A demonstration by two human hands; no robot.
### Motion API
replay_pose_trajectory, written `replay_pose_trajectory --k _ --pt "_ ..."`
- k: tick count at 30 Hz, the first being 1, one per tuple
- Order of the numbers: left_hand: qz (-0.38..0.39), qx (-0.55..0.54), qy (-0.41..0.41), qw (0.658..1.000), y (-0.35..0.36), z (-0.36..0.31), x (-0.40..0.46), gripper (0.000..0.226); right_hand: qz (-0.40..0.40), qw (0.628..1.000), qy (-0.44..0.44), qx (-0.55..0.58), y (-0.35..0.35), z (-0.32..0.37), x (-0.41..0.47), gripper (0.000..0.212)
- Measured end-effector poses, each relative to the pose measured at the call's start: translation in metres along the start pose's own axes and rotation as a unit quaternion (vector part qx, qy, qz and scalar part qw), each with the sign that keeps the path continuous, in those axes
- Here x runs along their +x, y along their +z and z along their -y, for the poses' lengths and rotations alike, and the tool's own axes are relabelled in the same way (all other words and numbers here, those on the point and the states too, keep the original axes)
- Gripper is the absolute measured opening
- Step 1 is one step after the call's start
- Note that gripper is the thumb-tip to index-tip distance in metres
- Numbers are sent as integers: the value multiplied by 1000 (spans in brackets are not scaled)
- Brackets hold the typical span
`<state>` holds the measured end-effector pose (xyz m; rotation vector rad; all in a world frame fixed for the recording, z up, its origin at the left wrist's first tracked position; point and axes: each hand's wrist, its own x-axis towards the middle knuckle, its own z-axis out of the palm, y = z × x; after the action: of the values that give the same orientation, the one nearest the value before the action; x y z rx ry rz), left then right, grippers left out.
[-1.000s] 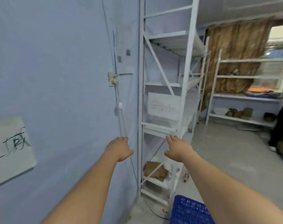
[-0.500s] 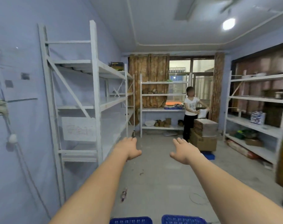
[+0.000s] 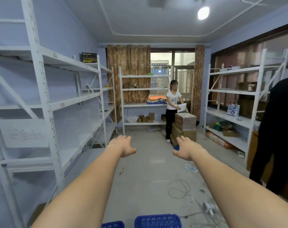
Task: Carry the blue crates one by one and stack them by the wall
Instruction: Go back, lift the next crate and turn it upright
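Both hands, left hand [image 3: 121, 146] and right hand [image 3: 186, 149], reach out empty with fingers relaxed above two blue crates [image 3: 158, 221].

White metal shelving [image 3: 61, 102], stacked cardboard boxes [image 3: 185, 127], patterned curtains [image 3: 128, 73], coiled cable [image 3: 179, 188] on floor

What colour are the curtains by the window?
Brown, with a mottled pattern; the curtains show in the head view.

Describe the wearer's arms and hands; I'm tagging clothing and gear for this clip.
Both forearms are bare up to the frame edge, with no sleeves visible. The left hand and right hand wear no gloves, and no watch, band or ring shows.
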<state>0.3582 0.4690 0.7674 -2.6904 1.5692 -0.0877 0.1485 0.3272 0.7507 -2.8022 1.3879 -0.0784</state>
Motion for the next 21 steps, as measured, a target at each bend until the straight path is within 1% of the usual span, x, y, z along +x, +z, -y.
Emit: replay_pose_trajectory --k 6,11,13,15,19,21 --pt "6 -6 -1 1000 17 -8 83 74 16 1000 9 1 12 -15 70 78" --pt "39 -22 4 999 37 -14 157 74 38 999 29 0 28 -33 132 77" --pt "31 -24 6 999 41 -18 187 73 42 998 39 3 35 -42 153 77" --pt "28 -28 11 999 45 -27 214 73 55 998 43 1 44 -54 172 75" --pt "67 -33 23 997 68 -57 253 74 90 995 45 11 66 -78 206 74" --pt "70 -32 23 997 83 -74 268 74 93 995 41 21 74 -90 224 75"
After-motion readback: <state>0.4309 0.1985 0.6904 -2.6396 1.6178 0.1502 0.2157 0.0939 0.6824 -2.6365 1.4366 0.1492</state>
